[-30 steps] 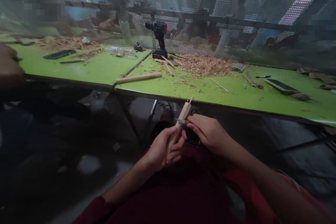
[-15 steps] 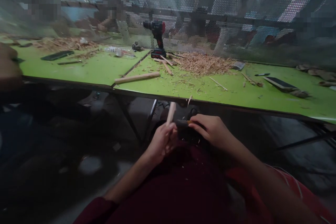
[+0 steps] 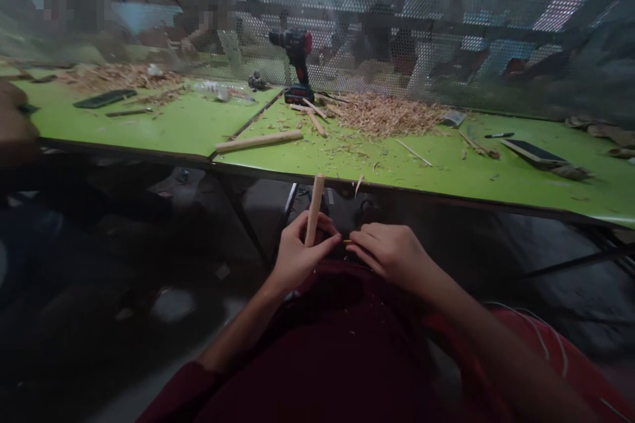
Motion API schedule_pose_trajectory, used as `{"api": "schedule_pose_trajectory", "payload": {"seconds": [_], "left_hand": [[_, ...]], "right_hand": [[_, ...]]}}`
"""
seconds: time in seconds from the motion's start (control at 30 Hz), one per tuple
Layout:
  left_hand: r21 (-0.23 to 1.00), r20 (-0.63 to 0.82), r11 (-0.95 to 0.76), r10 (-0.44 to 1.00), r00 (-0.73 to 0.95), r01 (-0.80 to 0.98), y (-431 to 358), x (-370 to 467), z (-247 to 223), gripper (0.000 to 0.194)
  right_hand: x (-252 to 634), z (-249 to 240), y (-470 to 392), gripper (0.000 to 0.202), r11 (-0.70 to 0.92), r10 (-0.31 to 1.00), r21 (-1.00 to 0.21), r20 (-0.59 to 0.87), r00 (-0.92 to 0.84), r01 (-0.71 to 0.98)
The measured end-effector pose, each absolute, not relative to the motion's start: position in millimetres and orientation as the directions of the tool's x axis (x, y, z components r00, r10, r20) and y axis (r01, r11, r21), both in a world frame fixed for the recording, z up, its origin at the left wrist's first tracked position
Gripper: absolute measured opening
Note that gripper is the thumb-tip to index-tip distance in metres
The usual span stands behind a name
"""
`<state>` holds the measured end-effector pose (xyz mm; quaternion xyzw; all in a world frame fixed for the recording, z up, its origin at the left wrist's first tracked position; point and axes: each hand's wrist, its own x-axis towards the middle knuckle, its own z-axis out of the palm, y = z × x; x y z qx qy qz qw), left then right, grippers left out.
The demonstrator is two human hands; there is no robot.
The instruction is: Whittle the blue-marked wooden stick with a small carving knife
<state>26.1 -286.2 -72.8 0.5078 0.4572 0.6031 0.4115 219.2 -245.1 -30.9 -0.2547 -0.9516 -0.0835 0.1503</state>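
Observation:
My left hand (image 3: 298,252) is closed around a pale wooden stick (image 3: 314,211), which stands nearly upright above the fist, its top just below the table edge. The left thumb reaches right, toward the fingertips of my right hand (image 3: 389,248). Those fingers are closed on a small knife (image 3: 347,241); only a thin yellow bit of it shows between the two hands, and its blade cannot be made out now. Both hands are above my lap, in front of a dark red top (image 3: 347,344) with small wood flecks on it.
On the green table (image 3: 163,125) are a cordless drill (image 3: 296,63), a heap of wood shavings (image 3: 387,114), a thick wooden rod (image 3: 258,141), a phone (image 3: 533,151) and a pen (image 3: 499,135). A perforated metal screen (image 3: 347,46) stands behind. Another person's hand (image 3: 18,122) is at far left.
The stick has turned more upright and risen a little, and the left thumb has stretched toward the right hand. The knife's grey blade, seen before, is now hidden. The right hand has shifted slightly left.

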Motion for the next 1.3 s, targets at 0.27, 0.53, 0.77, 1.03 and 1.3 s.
{"api": "schedule_pose_trajectory", "payload": {"seconds": [0.27,0.53,0.77,1.03,1.3], "left_hand": [[1.000,-0.004,-0.001,0.880,-0.476,-0.011,-245.3,-17.0,-95.2,0.038],[0.979,-0.203,0.150,0.703,-0.682,-0.137,-251.7,-72.9,-155.2,0.033],[0.958,-0.265,0.225,0.933,-0.243,-0.178,-292.4,-34.2,-112.3,0.025],[0.972,-0.153,0.189,0.960,0.233,-0.140,-316.7,19.3,-71.0,0.027],[0.992,0.123,-0.123,0.984,0.126,-0.010,-308.6,33.7,-57.3,0.012]], "right_hand": [[235.8,-37.9,-238.6,0.027,0.814,0.575,-0.150,0.337,-0.745,0.561],[239.4,-55.5,-241.8,0.020,0.788,0.616,-0.276,0.315,-0.722,0.551],[220.9,-48.7,-242.6,0.026,0.758,0.646,-0.433,0.403,-0.648,0.487],[194.8,-43.0,-258.2,0.030,0.846,0.531,-0.248,0.477,-0.700,0.472],[207.0,-28.3,-256.3,0.032,0.837,0.438,0.079,0.496,-0.750,0.542]]}}
